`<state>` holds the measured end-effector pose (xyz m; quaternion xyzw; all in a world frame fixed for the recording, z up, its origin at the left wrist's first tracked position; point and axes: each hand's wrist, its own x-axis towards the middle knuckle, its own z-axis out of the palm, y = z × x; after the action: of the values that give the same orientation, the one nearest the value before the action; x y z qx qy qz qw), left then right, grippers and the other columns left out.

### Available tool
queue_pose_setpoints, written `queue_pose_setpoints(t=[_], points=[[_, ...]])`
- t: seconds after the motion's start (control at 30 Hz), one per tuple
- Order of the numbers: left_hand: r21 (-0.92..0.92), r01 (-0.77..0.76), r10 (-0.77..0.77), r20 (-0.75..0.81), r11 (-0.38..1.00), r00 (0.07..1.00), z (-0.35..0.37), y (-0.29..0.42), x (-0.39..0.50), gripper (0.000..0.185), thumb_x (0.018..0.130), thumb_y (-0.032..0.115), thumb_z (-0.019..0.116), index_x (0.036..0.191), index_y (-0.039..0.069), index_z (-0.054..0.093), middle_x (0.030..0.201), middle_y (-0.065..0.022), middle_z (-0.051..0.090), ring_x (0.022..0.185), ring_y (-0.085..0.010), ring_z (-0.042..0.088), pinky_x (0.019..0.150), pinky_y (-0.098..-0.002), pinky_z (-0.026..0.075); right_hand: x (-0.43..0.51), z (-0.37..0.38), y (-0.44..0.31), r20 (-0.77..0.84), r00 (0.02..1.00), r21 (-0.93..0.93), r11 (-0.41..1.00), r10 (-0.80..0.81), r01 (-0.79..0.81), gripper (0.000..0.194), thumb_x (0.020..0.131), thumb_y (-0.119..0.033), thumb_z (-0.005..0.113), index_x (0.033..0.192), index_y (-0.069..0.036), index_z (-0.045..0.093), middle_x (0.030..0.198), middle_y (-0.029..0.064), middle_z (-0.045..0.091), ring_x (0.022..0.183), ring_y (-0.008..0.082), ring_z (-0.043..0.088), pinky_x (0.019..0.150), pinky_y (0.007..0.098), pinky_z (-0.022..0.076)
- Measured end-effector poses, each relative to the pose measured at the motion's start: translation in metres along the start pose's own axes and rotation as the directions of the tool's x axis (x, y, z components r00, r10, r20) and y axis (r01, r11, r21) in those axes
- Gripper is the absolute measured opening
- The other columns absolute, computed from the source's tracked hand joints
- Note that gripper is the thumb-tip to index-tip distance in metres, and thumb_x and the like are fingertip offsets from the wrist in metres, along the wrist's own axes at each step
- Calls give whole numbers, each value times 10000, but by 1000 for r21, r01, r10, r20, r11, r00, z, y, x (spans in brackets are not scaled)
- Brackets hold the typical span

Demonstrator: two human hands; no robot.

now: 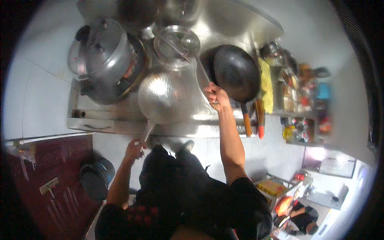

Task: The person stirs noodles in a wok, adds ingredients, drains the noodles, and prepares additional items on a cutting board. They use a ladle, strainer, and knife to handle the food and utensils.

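My left hand [135, 149] grips the handle of a large round metal strainer [160, 97] with a dotted, perforated-looking bowl, held above the front of the steel cooktop. In my right hand [218, 96] is the long metal handle of a ladle [202, 70]. Its head reaches over a round metal pot [177, 64], and blur hides where it ends inside. Another thin utensil [171, 45] lies across that pot. Right of the ladle, a dark wok [237, 72] with a wooden handle rests on the cooktop, close to my right wrist.
A large lidded metal pot [105, 60] stands on the left burner. A bamboo brush [259, 117] and a yellow cloth [266, 85] are beside the wok. Shelves of jars [295, 93] line the right. A dark bucket [97, 178] stands behind left; another person [303, 216] works behind right.
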<state>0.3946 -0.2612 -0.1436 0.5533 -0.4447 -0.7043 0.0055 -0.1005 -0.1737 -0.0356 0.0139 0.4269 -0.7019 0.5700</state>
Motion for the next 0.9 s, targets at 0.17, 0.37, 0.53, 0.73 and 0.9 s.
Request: queue_pose_setpoints(t=[0.17,0.37,0.53,0.73,0.9], points=[[-59,-82,83,14,995,996,2,-15,8,452,1013,195,680,1427,86,534,864,-76,686,535,-137,566,438,-304,436,-112,-19,29,-182,975,-266,961,-124,73,224,1124,-134,539,1319,-59,621,864,34,593,499,40,420,374,182,333],[-77,-107,109,18,991,994,34,-3,-29,556,1044,179,631,1565,136,443,903,-86,663,540,-148,565,448,-314,466,-207,-64,72,97,811,-993,2,-578,121,557,1032,-125,647,1570,-51,527,1157,216,751,798,329,754,621,412,598],[-36,-177,180,112,984,977,64,0,-65,653,1068,194,580,1668,186,322,936,-100,645,560,-164,581,456,-337,486,-283,-75,103,3,760,-975,-170,-650,-141,659,980,-19,663,1609,-162,527,1185,214,760,1065,413,754,898,496,597],[112,-190,162,220,975,962,117,-20,-33,711,1110,263,564,1723,240,207,1033,-105,656,630,-171,591,487,-338,502,-320,-101,129,-28,650,-998,-13,-759,-57,621,1008,-29,669,1604,-143,541,1291,200,751,964,306,762,857,421,598],[96,-234,218,153,968,964,189,-16,27,741,1123,344,588,1728,288,164,1133,-111,652,644,-153,566,538,-365,549,-301,-130,149,-12,674,-994,85,-739,75,578,1025,-53,674,1589,-107,557,1421,162,712,956,175,626,853,346,544]])
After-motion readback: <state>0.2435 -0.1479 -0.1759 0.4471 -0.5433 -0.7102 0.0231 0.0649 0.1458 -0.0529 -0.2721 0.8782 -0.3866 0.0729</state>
